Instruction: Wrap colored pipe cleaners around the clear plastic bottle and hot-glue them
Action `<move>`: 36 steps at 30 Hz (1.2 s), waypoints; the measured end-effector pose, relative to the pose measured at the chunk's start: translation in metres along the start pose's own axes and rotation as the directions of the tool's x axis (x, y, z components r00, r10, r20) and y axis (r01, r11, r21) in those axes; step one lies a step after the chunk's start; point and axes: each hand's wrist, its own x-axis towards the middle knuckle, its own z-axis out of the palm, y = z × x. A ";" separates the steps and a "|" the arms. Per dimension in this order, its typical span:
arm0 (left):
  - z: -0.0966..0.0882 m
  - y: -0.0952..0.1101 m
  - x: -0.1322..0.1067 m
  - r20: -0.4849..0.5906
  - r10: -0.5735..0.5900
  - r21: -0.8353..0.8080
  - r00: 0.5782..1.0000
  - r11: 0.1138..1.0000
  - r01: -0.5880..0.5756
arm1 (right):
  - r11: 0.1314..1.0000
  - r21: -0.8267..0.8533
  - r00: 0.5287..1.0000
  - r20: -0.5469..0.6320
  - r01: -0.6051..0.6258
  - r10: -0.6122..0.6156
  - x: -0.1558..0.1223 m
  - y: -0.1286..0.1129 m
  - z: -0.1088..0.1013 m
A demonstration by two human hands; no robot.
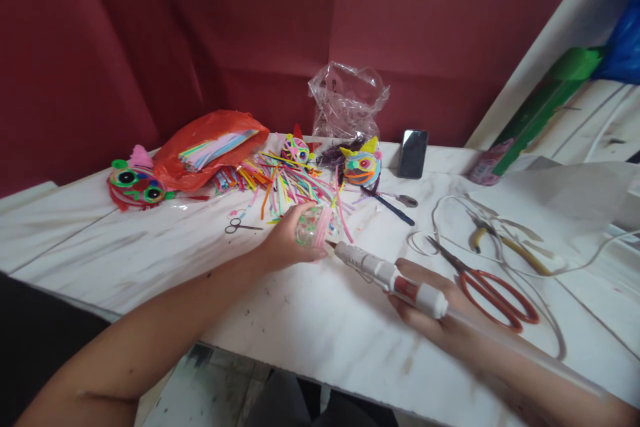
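Observation:
My left hand (287,243) is closed round a small clear ball (313,225) with coloured bits and a pink strip on it, held just above the white table (310,327). My right hand (433,313) grips a white glue gun (385,273) with a clear glue stick running back along my forearm. The gun's nozzle touches the ball's lower right side. Loose coloured pipe cleaners (285,187) lie just beyond the ball.
Red-handled scissors (493,290) and yellow pliers (500,240) lie right of the gun amid a white cord. Small scissors (239,225), a finished face ball (363,165), a phone (413,153), a clear bag (347,103), a red bag (210,147) and a red mask (136,185) sit behind.

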 end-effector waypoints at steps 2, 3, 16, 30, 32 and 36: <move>0.000 -0.004 0.001 0.001 0.013 0.009 1.000 1.000 -0.013 | 1.000 0.003 1.000 -0.014 -0.016 0.016 0.000 0.001 0.000; 0.001 -0.005 0.002 0.000 0.021 0.010 1.000 1.000 -0.021 | 1.000 0.004 1.000 -0.024 -0.015 0.015 -0.001 0.003 0.001; 0.001 -0.009 0.001 -0.001 0.081 0.050 0.997 0.995 -0.081 | 0.993 0.031 0.993 -0.004 -0.116 0.116 -0.004 0.010 0.003; -0.002 -0.009 0.002 0.043 0.080 0.054 0.996 0.995 -0.082 | 0.999 0.031 0.998 -0.036 -0.041 0.042 -0.002 0.008 0.004; -0.002 -0.009 0.002 0.048 0.077 0.053 0.996 0.995 -0.079 | 0.996 0.031 0.996 -0.032 -0.079 0.080 -0.002 0.007 0.003; -0.002 -0.008 0.002 0.052 0.070 0.062 0.996 0.995 -0.073 | 0.996 0.038 0.997 0.008 -0.078 0.078 -0.002 0.003 0.000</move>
